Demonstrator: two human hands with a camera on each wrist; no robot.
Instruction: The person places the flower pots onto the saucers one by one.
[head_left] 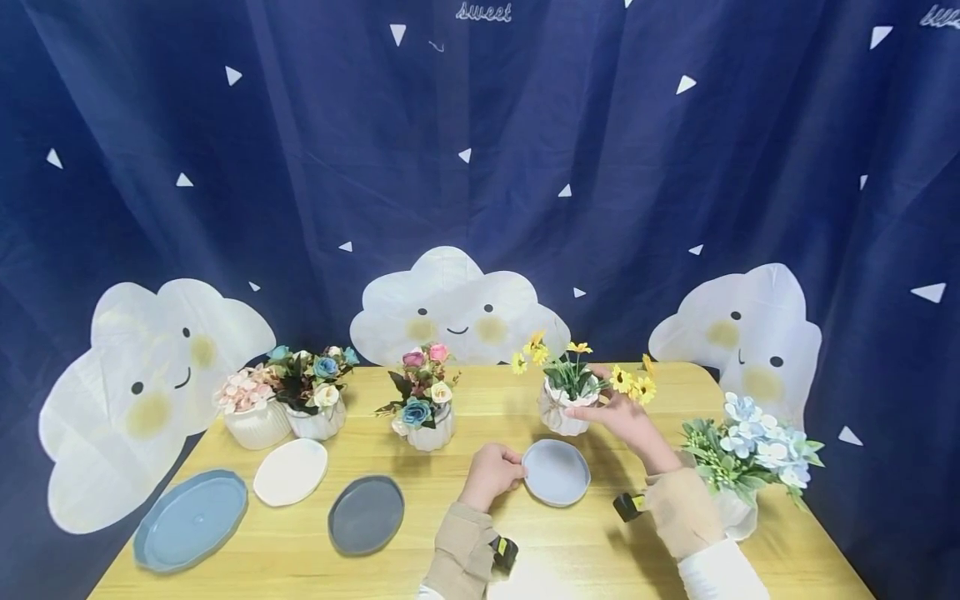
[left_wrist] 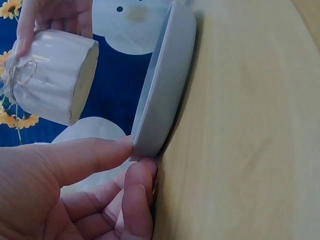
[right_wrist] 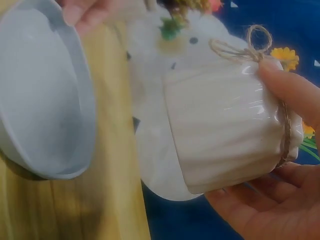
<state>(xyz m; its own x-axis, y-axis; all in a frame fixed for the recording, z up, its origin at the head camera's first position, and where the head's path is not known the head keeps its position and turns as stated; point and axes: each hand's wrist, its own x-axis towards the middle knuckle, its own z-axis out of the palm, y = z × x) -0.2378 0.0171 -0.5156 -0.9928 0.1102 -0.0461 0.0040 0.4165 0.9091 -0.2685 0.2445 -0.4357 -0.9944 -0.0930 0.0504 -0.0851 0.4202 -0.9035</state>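
Note:
My right hand holds a white ceramic flowerpot by its side, thumb near the twine bow tied below the rim. Yellow artificial daisies with green leaves stand in it. The pot hangs above the wooden table, its underside showing in the left wrist view. Just in front of it lies a shallow light grey-blue saucer. Its left edge is pinched between the thumb and fingers of my left hand, which rests low by the tabletop. In the right wrist view the pot is tilted sideways beside the saucer.
At the right stands a pot of pale blue flowers, close to my right sleeve. Several more flowers in white pots line the back left. A white saucer, a dark grey saucer and a blue oval tray lie at the left.

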